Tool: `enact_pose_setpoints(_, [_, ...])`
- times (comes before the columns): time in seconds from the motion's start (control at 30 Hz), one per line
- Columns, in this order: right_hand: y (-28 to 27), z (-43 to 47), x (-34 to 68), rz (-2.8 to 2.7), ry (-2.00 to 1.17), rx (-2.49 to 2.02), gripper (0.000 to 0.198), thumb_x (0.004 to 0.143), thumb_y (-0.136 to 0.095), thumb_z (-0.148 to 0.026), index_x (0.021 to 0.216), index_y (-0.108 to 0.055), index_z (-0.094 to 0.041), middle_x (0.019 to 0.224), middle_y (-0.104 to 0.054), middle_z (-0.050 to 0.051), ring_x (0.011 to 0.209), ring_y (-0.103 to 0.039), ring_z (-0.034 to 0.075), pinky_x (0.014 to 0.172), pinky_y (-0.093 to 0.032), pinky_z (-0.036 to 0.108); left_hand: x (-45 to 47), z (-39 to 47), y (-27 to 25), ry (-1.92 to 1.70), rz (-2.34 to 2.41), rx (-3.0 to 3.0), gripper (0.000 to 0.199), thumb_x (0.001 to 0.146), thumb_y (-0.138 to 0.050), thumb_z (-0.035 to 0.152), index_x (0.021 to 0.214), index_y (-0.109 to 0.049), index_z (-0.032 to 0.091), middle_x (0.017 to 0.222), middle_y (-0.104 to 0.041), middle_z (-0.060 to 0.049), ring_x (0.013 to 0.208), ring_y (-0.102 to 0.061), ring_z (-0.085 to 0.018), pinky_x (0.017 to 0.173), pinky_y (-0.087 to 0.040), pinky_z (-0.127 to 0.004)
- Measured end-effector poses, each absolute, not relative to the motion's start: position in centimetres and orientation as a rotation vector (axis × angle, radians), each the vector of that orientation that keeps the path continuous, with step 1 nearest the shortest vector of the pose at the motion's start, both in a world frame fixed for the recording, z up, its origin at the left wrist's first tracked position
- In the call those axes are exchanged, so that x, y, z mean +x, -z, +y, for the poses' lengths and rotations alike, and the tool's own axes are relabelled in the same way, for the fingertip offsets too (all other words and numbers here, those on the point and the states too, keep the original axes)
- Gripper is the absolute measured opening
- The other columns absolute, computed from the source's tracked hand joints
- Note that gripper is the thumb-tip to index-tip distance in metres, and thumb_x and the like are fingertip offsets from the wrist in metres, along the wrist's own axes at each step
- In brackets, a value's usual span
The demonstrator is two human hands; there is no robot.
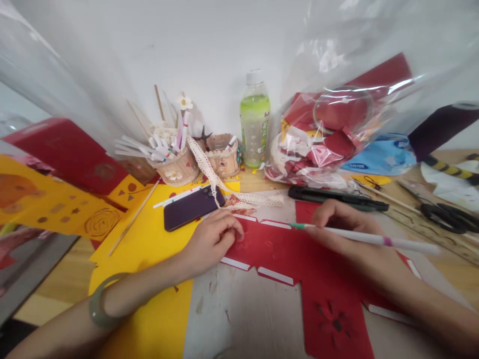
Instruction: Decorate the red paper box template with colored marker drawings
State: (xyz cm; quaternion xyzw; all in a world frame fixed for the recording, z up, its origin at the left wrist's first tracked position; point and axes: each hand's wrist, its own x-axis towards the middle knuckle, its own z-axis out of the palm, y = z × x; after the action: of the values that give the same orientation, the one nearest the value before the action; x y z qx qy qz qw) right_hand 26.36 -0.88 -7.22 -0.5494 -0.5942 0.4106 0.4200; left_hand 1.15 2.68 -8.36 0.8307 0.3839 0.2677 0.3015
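Observation:
A cut sheet of red card (pixel 275 244), with white strips along its edge tabs and a cut-out flower in its lower part, lies on the work surface. My left hand (pixel 214 238) rests on the card's left end, fingers loosely bent and nothing visible between them. Faint outlines are drawn on the red card near those fingertips. In my right hand (pixel 346 227), thumb and fingers pinch a slim white pen (pixel 406 245) with a purple band and a green tip. The tip is over the card's upper edge, by a white strip; whether it touches is unclear.
Yellow card (pixel 149 269) and a dark phone (pixel 190 208) lie left. Behind stand a pen basket (pixel 177 168), a smaller basket (pixel 223 159) and a green-liquid bottle (pixel 255 124). A bag of red scraps (pixel 325 144), a black cutter (pixel 337 198) and scissors (pixel 441 214) are right.

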Motion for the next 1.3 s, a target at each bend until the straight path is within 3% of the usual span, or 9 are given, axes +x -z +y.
enact_pose_setpoints(0.2, [8.5,-1.0,25.2,-1.666,-1.081,-1.324,0.023,0.081,-0.057,-0.032,0.066,-0.043,-0.021,0.061,-0.043,-0.004,0.053,-0.035,0.010,0.046,-0.025,0.024,1.0,3.9,9.0,-0.734,1.118,2.090,0.021,0.078,-0.040,0.007,0.077,-0.060,0.015,0.085,-0.062,-0.003,0.084,-0.057,-0.015,0.080,-0.043,-0.030])
enact_pose_setpoints(1.3, [9.1,-1.1,25.1,-1.751,-1.154,-1.341,0.031,0.081,-0.057,-0.042,0.064,-0.043,-0.021,0.060,-0.045,-0.004,0.054,-0.038,0.012,0.048,-0.028,0.024,0.4,5.0,9.4,-0.702,1.123,2.007,0.025,0.075,-0.043,0.004,0.077,-0.065,0.016,0.088,-0.065,-0.003,0.086,-0.060,-0.016,0.084,-0.046,-0.032])
